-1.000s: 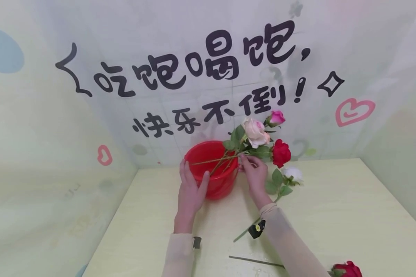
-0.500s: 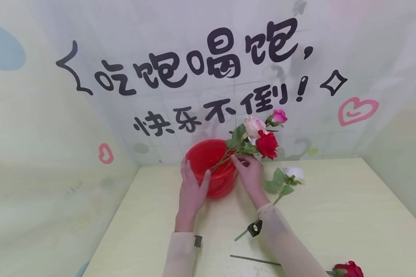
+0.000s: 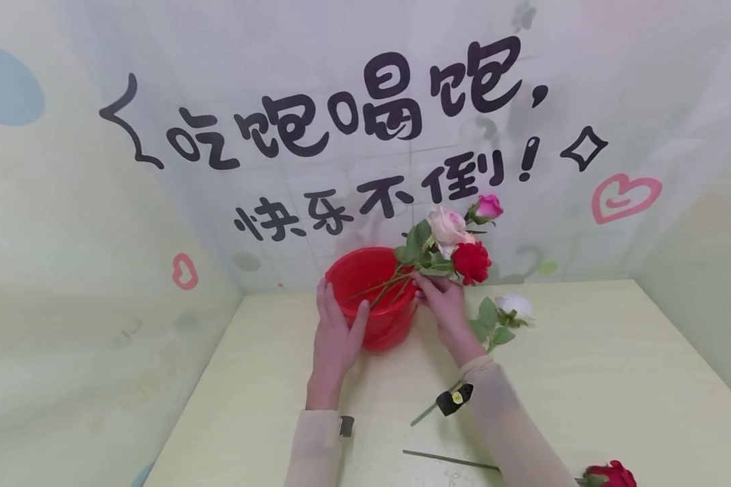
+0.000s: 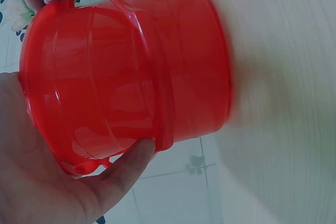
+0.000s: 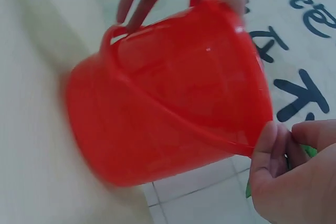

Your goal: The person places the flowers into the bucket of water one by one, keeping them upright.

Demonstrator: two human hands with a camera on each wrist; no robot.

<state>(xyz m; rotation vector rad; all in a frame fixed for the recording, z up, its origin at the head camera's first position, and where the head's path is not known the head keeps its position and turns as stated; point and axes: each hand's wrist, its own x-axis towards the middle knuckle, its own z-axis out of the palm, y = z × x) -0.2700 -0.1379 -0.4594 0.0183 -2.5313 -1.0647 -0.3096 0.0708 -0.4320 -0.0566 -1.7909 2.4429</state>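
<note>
A red plastic bucket stands on the table near the back wall. My left hand holds its left side; the left wrist view shows my thumb against the outer wall. At the right rim, my right hand pinches the stem of a red rose, whose bloom leans outside. A pale pink rose and a bright pink rosebud lean out beside it, stems inside the bucket. In the right wrist view my right fingers touch the rim, and the stem is mostly hidden.
A white rose lies right of the bucket, its stem partly under my right forearm. Another red rose lies at the front right, its stem pointing left. A printed wall cloth rises behind the table.
The red rose has shifted left and its stem has slid down into the bucket, with my right hand moving along. My left hand stays on the bucket.
</note>
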